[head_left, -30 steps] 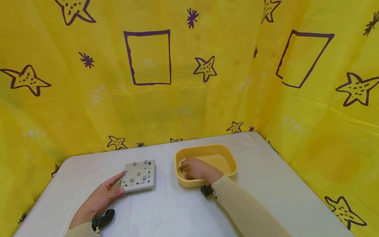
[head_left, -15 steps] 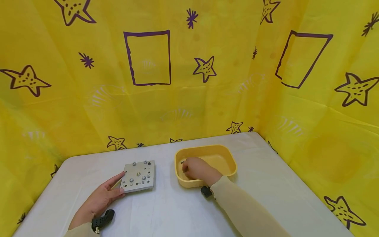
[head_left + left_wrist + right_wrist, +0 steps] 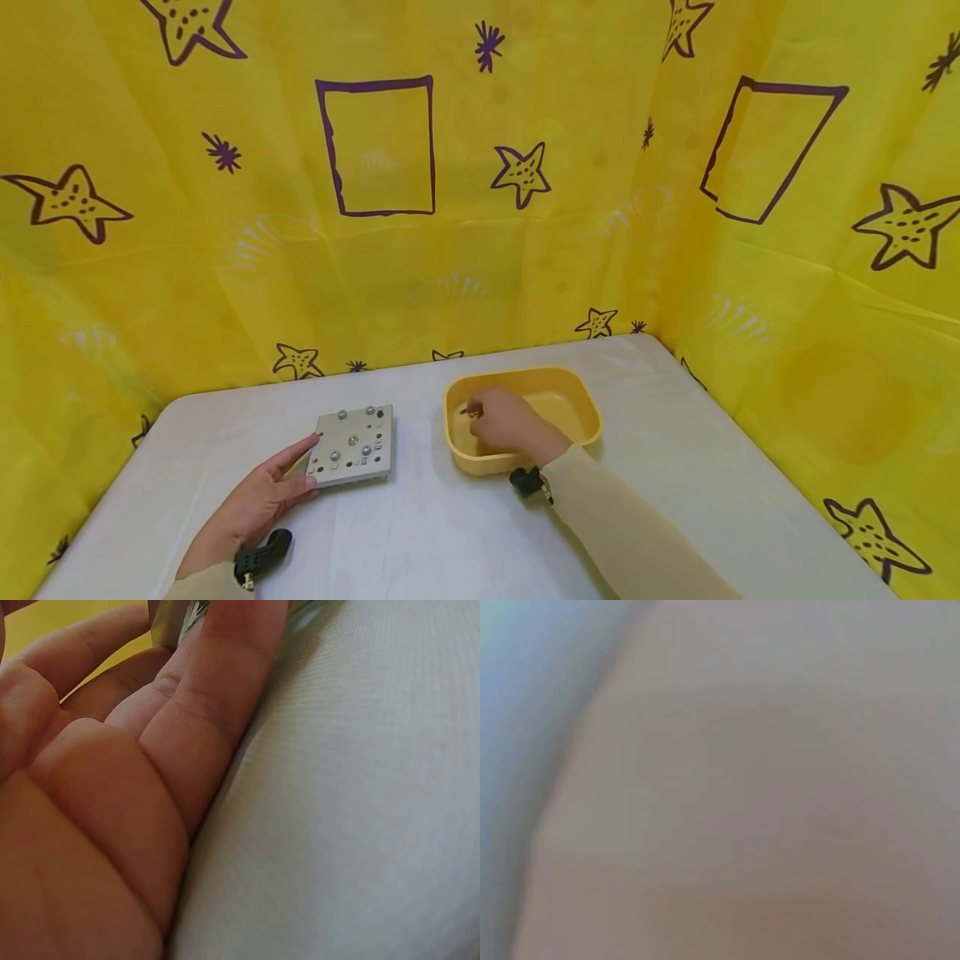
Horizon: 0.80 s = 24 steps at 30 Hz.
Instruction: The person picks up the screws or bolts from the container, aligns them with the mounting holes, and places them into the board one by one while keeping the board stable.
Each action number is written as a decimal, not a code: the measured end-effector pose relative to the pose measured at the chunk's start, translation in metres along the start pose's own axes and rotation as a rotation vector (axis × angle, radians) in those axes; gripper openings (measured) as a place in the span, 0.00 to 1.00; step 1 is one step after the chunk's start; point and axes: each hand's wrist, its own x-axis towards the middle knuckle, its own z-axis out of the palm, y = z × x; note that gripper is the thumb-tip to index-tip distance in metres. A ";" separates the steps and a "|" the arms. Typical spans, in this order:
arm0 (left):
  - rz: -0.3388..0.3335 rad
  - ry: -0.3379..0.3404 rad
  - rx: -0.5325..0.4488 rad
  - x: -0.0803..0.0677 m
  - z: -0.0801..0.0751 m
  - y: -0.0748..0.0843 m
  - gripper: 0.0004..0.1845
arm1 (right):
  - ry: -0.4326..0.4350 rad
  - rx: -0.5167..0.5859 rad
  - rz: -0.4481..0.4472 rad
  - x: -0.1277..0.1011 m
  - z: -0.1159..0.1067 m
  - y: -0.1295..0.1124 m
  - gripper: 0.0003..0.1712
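My left hand [image 3: 262,500] holds a square silver metal plate [image 3: 345,467] by its left side, thumb at the front corner and fingers along the edge. Several round-headed bolts and small holes show on the plate's top. A sliver of the metal plate [image 3: 166,622] appears beyond the fingers in the left wrist view. Inside a yellow plastic bin [image 3: 588,425], my right hand [image 3: 506,423] has its fingers curled, pinching a small dark metal piece [image 3: 467,411] near the left wall. The fingers partly hide that piece, and its exact kind is unclear.
Both items stand on a table with a white cloth [image 3: 420,533], the bin to the right of the plate. Yellow curtains [image 3: 465,275] with starfish drawings rise behind and beside the table. The right wrist view is a blurred close-up.
In the bin, my right hand has gone from spread fingers to curled ones, with a small piece at the fingertips, and shifted slightly right. Left hand and plate stay in place.
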 end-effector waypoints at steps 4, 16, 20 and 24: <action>-0.004 0.002 -0.005 0.000 0.001 0.001 0.43 | 0.028 0.469 0.135 -0.001 -0.013 0.003 0.16; -0.015 0.005 -0.007 0.000 0.001 0.003 0.45 | 0.202 1.274 0.311 0.017 -0.033 0.011 0.20; -0.020 0.015 -0.014 0.001 0.001 0.002 0.45 | 0.209 1.268 0.360 0.025 -0.036 0.007 0.19; -0.020 0.015 -0.012 0.001 0.001 0.001 0.45 | 0.186 1.249 0.358 0.033 -0.037 -0.011 0.16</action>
